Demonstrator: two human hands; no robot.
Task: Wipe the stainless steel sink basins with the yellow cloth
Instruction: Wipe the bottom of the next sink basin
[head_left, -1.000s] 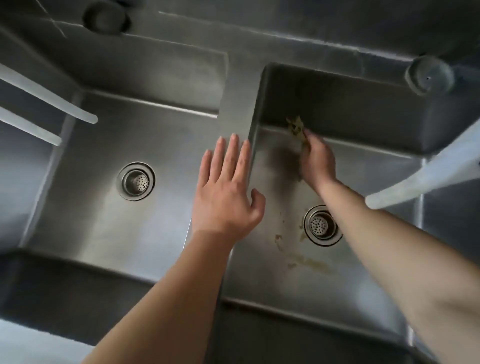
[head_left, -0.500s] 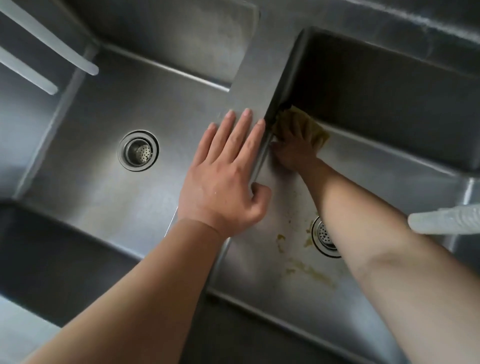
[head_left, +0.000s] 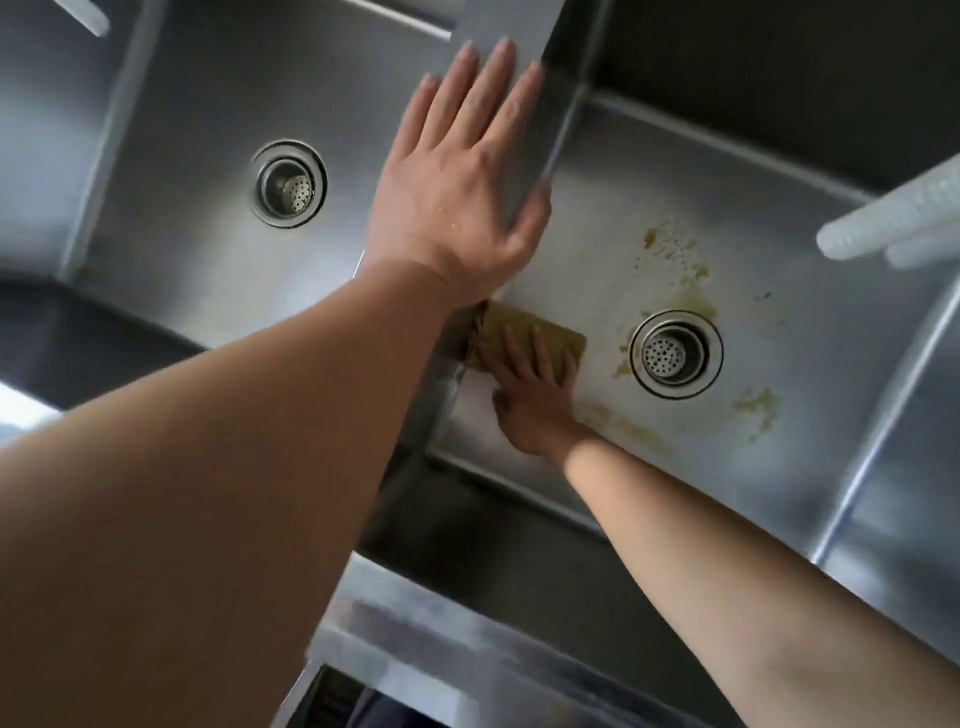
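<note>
Two stainless steel basins lie below me, split by a flat divider (head_left: 524, 62). My left hand (head_left: 457, 176) rests flat on the divider, its fingers straight. In the right basin (head_left: 810, 291), my right hand (head_left: 530, 395) presses the yellow cloth (head_left: 524, 335) flat on the floor near the basin's front left corner, fingers spread over it. Part of the cloth is hidden under my left wrist. Yellowish stains (head_left: 675, 260) ring the right drain (head_left: 675, 354). The left basin (head_left: 208, 104) has its own drain (head_left: 288, 183).
A white ribbed tube (head_left: 893, 223) reaches in from the right over the right basin. Another white tube end (head_left: 88, 15) shows at the top left. The sink's front rim (head_left: 467, 639) runs along the bottom of the view.
My right hand has dragged the cloth from the back left corner of the right basin toward the front along the divider wall. The view has shifted down and closer. My left hand stays on the divider.
</note>
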